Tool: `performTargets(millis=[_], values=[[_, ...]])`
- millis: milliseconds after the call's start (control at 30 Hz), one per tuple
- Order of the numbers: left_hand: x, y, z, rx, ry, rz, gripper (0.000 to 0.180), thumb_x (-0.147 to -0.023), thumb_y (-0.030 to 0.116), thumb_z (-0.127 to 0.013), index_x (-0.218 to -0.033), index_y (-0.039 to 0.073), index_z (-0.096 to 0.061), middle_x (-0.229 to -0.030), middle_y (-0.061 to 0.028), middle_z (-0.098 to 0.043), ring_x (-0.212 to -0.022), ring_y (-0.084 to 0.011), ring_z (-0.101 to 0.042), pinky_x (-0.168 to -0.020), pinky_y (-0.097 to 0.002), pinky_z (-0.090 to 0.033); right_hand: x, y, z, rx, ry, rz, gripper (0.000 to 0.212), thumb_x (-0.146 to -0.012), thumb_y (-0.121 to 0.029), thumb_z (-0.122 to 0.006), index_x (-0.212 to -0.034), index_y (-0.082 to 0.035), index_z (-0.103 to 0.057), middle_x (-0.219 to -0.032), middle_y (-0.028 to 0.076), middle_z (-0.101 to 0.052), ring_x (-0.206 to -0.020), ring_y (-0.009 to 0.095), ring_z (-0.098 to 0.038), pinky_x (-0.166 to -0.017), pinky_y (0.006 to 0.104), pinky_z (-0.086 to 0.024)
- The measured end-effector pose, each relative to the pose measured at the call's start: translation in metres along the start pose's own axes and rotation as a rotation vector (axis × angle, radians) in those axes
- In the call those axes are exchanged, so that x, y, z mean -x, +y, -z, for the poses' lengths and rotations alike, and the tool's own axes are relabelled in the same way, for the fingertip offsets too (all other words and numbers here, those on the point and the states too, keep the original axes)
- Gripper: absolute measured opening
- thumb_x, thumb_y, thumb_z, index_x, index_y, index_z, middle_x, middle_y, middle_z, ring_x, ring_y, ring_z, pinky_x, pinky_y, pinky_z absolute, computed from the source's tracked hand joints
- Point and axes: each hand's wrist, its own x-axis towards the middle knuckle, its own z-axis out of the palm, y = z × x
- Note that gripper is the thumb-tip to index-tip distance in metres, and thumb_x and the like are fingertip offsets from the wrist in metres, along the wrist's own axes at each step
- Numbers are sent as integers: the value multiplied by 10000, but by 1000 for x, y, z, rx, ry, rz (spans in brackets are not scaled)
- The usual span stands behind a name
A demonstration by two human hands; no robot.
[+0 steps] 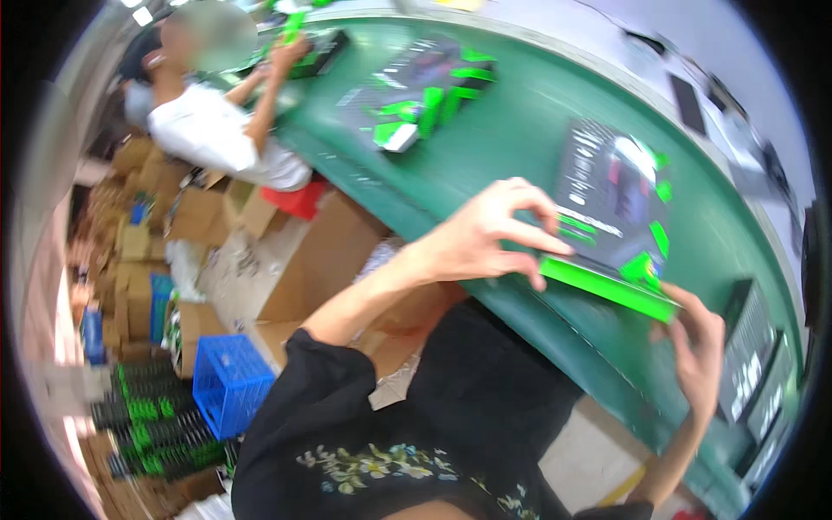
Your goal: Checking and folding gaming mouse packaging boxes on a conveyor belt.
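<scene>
A flat black box (pixel 598 195) with bright green edges lies on the green worktable in front of me. Along its near side runs a bright green strip (pixel 607 289), either a side wall or a flap. At the strip's left end my left hand (pixel 498 227) grips the box's near corner, its fingers over the top and its thumb at the green side. My right hand (pixel 696 340) is closed on the other end, fingers bent at the right corner. Part of the right fingers is hidden behind that corner.
Similar black and green boxes (pixel 416 91) lie farther left on the worktable (pixel 511 130); dark boxes (pixel 747 360) stand at the right. A person in a white shirt (pixel 204 139) handles a green piece. A blue crate (pixel 232 381), stacked boxes (pixel 156 407) and cartons stand on the floor.
</scene>
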Motion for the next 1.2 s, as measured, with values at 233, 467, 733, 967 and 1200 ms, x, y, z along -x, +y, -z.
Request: performTargets(millis=[233,467,733,967,1200], values=[[-26,25,5,890,456,25,435,-916,306,-673,-1212,-4,-598,-1081,-45,-643,-975,-107,-560,-826,-268,-462,-35,4,49,-104,187,237,464,-974,-151,-547,-1389,31,-449,-1162,103,-611,-966,138,-591,-871,304,-481],[-36,29,17,1012,643,82,422,-996,254,-545,-1334,5,-503,-1156,-56,-638,-1051,-114,-585,-927,-264,-458,-55,8,-2,-839,348,212,514,-1010,-134,-472,-1487,-40,-305,-1460,109,-424,-1343,224,-430,-1129,382,-327],[-33,16,26,971,663,78,405,-981,167,-568,-1356,46,-476,-1250,-73,-596,-1129,-150,-563,-978,-307,-447,-73,-12,-15,-850,225,196,518,-1015,-120,-436,-1499,-33,-274,-1498,132,-374,-1376,226,-381,-1134,385,-301],[-35,-8,20,857,513,-53,218,-964,149,-573,-1148,34,-561,-1236,-184,-562,-1160,-266,-542,-1009,-387,-425,-88,4,0,-601,-7,386,467,-977,-252,-531,-1419,-128,-443,-1500,148,-394,-1395,282,-368,-1154,436,-286],[-27,-13,24,685,421,-103,191,-963,66,-512,-1019,23,-688,-1227,-167,-542,-1097,-219,-529,-962,-331,-401,-81,7,31,-279,-70,360,321,-953,-429,-528,-1216,-271,-624,-1488,209,-382,-1391,332,-362,-1124,488,-316]])
